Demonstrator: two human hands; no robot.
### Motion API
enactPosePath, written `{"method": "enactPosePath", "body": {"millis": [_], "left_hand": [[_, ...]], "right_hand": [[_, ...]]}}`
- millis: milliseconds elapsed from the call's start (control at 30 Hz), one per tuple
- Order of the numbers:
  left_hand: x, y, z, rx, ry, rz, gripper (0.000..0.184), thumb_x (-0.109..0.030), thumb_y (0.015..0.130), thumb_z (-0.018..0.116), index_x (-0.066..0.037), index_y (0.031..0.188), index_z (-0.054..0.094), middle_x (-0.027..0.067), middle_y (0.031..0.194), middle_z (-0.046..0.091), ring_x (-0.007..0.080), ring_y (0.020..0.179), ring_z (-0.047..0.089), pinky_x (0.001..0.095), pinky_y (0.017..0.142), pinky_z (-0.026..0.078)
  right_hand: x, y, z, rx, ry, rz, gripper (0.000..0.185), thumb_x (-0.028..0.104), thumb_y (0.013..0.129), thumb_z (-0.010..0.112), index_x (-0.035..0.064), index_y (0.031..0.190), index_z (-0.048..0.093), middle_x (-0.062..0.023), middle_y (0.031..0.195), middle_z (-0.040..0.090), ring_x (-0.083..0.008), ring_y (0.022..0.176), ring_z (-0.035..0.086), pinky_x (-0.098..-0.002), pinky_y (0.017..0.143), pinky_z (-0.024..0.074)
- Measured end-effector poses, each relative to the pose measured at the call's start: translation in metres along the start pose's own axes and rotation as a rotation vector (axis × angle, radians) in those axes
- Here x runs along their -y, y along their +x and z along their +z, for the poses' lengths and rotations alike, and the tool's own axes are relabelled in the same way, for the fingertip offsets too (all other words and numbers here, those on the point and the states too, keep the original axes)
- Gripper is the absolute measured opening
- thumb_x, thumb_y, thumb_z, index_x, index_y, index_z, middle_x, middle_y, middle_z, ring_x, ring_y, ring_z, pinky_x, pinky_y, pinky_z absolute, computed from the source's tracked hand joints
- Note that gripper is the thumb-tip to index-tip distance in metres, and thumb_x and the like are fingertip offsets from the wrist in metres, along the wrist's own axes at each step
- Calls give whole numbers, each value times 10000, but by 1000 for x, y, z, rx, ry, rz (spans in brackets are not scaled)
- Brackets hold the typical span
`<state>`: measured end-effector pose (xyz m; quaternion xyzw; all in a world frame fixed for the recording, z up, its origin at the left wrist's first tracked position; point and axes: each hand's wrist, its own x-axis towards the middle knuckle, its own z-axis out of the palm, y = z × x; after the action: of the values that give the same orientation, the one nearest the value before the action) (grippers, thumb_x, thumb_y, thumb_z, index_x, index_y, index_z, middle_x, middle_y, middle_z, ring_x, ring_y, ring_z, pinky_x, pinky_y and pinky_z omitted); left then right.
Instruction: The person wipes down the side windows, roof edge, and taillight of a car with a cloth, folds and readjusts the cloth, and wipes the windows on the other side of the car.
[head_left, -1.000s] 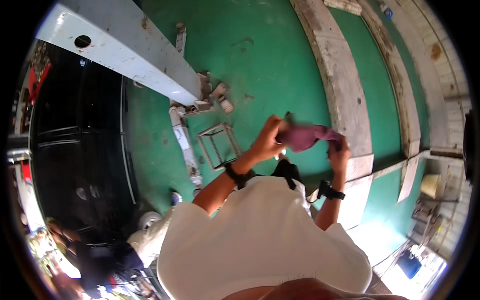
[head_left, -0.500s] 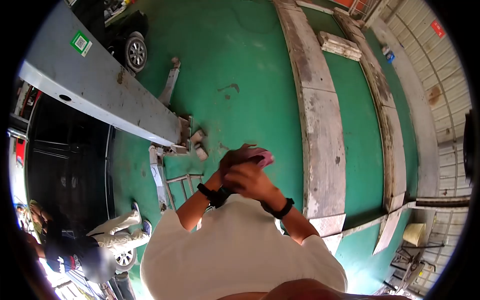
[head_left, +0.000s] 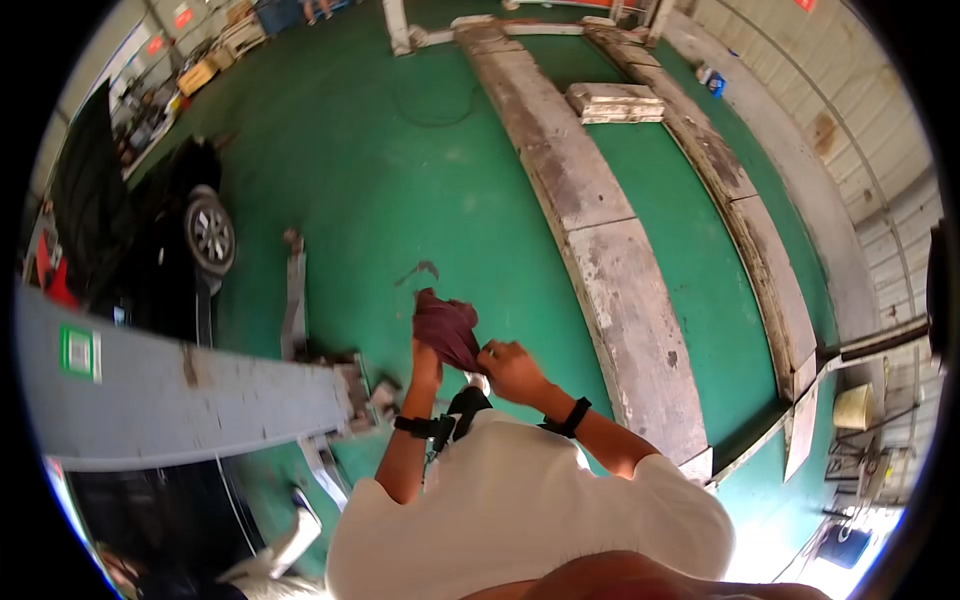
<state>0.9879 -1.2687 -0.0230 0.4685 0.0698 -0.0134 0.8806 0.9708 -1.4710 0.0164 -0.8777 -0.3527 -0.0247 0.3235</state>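
Note:
A dark maroon cloth (head_left: 446,328) is bunched up in front of my body. My left hand (head_left: 426,362) is beneath and inside it, and the cloth covers most of its fingers. On the right side of the cloth, my right hand (head_left: 512,371) pinches its lower edge. Both wrists carry black bands.
A grey lift post (head_left: 200,405) crosses the left side, near a black car (head_left: 160,235) with its hood up. Long worn ramps (head_left: 635,320) run along the right. Another person's pale-trousered leg (head_left: 290,535) shows at lower left. A beige bucket (head_left: 853,408) stands far right.
The view has swung, bringing more of the far floor in. My hands, earlier apart and then together over the cloth, now hold it bunched, with my left hand largely under it.

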Motion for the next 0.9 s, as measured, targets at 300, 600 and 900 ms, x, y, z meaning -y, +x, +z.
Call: {"method": "enactPosePath", "body": {"millis": [300, 600, 900], "left_hand": [[-47, 224, 0, 741, 860, -313, 374, -109, 941, 663, -32, 1302, 601, 94, 1181, 682, 226, 1072, 652, 353, 932, 514], [-165, 421, 12, 189, 1022, 381, 242, -27, 874, 725, -18, 1075, 592, 97, 1074, 641, 199, 995, 643, 342, 843, 522], [-227, 584, 6, 250, 446, -134, 524, -91, 1007, 542, -75, 1505, 380, 76, 1330, 526, 130, 1154, 542, 305, 992, 467]], "right_hand": [[-87, 207, -123, -257, 148, -103, 249, -31, 691, 642, 62, 919, 606, -125, 954, 610, -354, 912, 595, -442, 784, 487], [-275, 352, -158, -440, -101, 223, 289, -101, 543, 537, 63, 775, 479, -120, 852, 512, -355, 722, 518, -441, 615, 424], [-308, 637, -130, -237, 241, -506, 359, -26, 501, 701, 82, 746, 460, -94, 781, 505, -301, 629, 535, -400, 523, 410]]}}
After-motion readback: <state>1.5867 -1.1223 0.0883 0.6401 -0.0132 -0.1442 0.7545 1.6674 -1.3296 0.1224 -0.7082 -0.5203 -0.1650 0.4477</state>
